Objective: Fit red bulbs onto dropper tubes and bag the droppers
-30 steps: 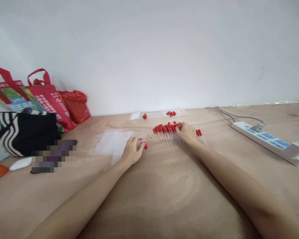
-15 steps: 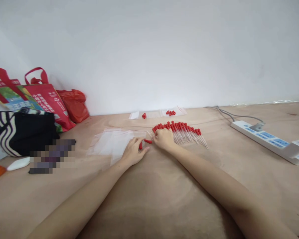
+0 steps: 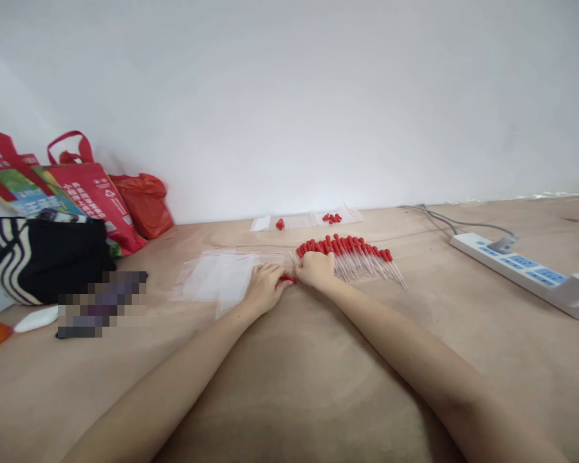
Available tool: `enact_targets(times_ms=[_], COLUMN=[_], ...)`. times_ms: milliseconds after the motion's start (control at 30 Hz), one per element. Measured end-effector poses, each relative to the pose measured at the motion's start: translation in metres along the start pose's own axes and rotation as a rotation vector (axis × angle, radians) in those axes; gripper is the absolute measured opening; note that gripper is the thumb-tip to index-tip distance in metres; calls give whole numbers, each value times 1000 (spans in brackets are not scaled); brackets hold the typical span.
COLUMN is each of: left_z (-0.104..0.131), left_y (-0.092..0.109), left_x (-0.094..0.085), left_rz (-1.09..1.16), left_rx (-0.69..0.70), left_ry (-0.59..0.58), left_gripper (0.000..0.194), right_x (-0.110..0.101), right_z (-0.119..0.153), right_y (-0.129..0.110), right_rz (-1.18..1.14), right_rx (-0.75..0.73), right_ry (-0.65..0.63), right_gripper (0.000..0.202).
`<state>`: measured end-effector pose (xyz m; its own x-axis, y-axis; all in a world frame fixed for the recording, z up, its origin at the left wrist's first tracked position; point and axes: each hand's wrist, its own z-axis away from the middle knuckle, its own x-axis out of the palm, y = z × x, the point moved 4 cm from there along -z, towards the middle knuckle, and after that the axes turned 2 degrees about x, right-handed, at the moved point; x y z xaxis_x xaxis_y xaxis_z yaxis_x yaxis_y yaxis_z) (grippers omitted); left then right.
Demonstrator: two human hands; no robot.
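Red rubber dropper bulbs (image 3: 287, 279) lie between the thumb and fingers of my left hand (image 3: 265, 287), which is closed round them low over the wooden table. Just to its right is my right hand (image 3: 317, 269), fingers curled together; whatever they hold is hidden. It covers the near left end of a row of droppers (image 3: 361, 260), thin clear tubes capped with red bulbs and laid side by side. Flat clear zip bags (image 3: 205, 276) are spread to the left, partly under my left wrist.
Near the wall, small clear bags (image 3: 299, 221) lie with loose red bulbs (image 3: 332, 218) on them. A white power strip (image 3: 516, 263) with grey cables is at the right. Shopping bags (image 3: 96, 193), a black striped bag (image 3: 62, 257) and a white object (image 3: 36, 318) are at the left.
My left hand has shifted slightly right and its thumb and fingers have closed round the red bulbs, which showed apart before. My right hand stays by the droppers, its fingers more hidden.
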<state>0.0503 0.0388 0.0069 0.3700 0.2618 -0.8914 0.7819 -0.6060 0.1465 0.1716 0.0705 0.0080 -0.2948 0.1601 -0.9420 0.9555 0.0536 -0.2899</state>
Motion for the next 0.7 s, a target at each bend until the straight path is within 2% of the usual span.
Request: enact_targets(times_ms=[133, 233, 300, 367, 433, 500, 600, 700], left_z=[2, 5, 8, 10, 11, 12, 14, 16], left_y=[5, 6, 9, 13, 16, 17, 20, 23], left_x=[-3, -5, -6, -7, -6, -3, 3, 7], left_rz=[25, 125, 201, 277, 384, 553, 823, 969], left_rx=[85, 128, 166, 190, 142, 26, -132, -194], left_ry=[54, 129, 163, 175, 178, 176, 159, 121], left_gripper=[4, 10, 18, 20, 15, 8, 15, 20], right_x=[-8, -14, -17, -18, -20, -21, -24, -24], right_z=[12, 31, 45, 59, 69, 76, 81, 82], right_y=[15, 35, 52, 68, 78, 81, 75, 66], right_rz=[-79, -186, -223, -267, -291, -290, -271, -242], right_rx=[-80, -267, -382, -436, -464, -485, -534, -610], right_ry=[189, 330, 370, 366, 334, 304, 295, 302], right_gripper=[27, 21, 17, 14, 12, 11, 15, 20])
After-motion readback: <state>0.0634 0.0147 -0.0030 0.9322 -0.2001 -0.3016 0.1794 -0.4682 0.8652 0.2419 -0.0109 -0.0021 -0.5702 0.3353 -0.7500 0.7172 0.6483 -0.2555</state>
